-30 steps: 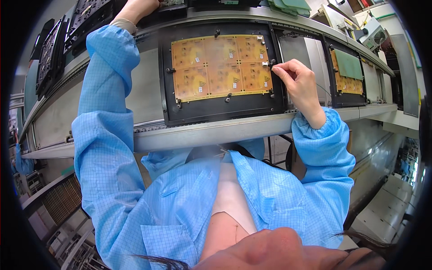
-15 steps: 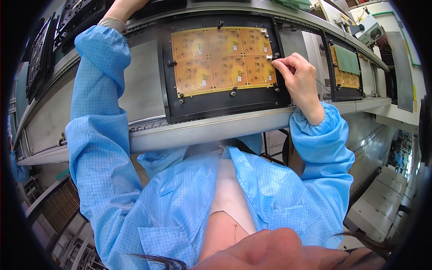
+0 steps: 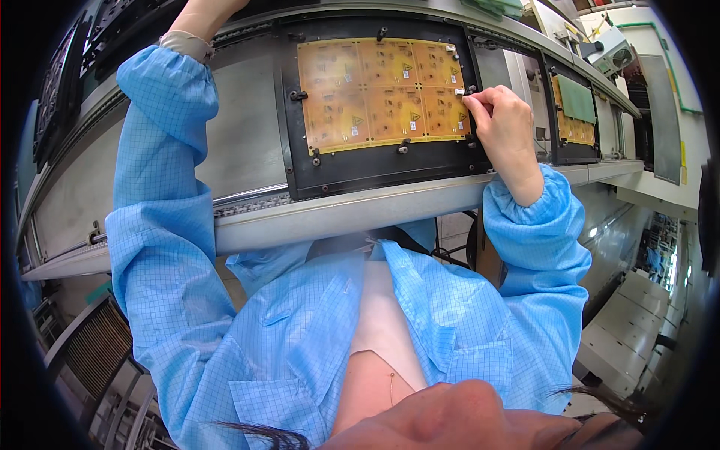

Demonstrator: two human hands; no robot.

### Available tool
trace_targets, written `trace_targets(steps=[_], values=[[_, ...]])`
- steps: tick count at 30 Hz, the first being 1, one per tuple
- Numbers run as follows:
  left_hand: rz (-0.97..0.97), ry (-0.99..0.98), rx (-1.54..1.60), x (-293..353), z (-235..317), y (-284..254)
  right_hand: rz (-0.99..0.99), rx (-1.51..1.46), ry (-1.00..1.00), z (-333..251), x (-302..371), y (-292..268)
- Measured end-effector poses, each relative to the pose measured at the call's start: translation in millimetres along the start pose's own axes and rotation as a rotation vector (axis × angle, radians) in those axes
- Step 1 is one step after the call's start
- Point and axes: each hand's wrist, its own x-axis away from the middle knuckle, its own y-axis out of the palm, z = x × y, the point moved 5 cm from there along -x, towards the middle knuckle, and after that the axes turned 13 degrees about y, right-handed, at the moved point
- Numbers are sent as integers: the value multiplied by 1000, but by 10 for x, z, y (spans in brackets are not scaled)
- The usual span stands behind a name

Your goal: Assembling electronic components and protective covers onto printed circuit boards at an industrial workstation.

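Observation:
A yellow-orange circuit board panel [image 3: 330, 97], divided into several sections, lies in a black carrier frame [image 3: 296, 166] on the conveyor. Small black clamps stand around the panel. At its right edge, my right hand [image 3: 506, 124] is closed, thumb and forefinger pinched at a small white connector [image 3: 459, 91] that rests at the board. Another white connector [image 3: 451, 49] sits farther up the same edge. My left hand [image 3: 206, 16] reaches to the far left, past the conveyor's far rail. Its fingers are cut off by the upper picture edge.
A metal front rail [image 3: 352, 205] runs between my body and the carrier. Farther right stands a second carrier, its board [image 3: 574, 131] partly covered by a green sheet [image 3: 576, 99]. Black frames [image 3: 64, 90] stand at the far left. A grey-white device [image 3: 616, 52] is at upper right.
The carrier with its board has shifted a little to the right along the conveyor. My right hand has moved with it, still pinched at the white connector. My left arm has barely moved.

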Motion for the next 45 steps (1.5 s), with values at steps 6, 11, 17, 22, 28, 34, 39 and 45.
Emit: trace_targets(steps=[6, 11, 17, 22, 28, 34, 39, 45], values=[[-21, -9, 28, -15, 138, -61, -61, 132, 85, -30, -41, 22], [18, 40, 47, -1, 139, -54, 20, 59, -21, 20, 4, 50], [79, 75, 42, 2, -89, 93, 41, -64, 9, 77, 33, 61], [96, 36, -1, 39, -152, 79, 38, -181, 24, 129, 40, 126], [143, 56, 14, 9, 86, -30, 33, -290, 136, 182, 54, 145], [196, 94, 45, 36, 127, -98, 68, -302, 136, 144, 63, 173], [231, 75, 89, 42, 200, -148, 83, -259, 129, 104, 86, 174], [298, 39, 184, 57, 247, -217, 98, -160, 149, 66, 93, 165]])
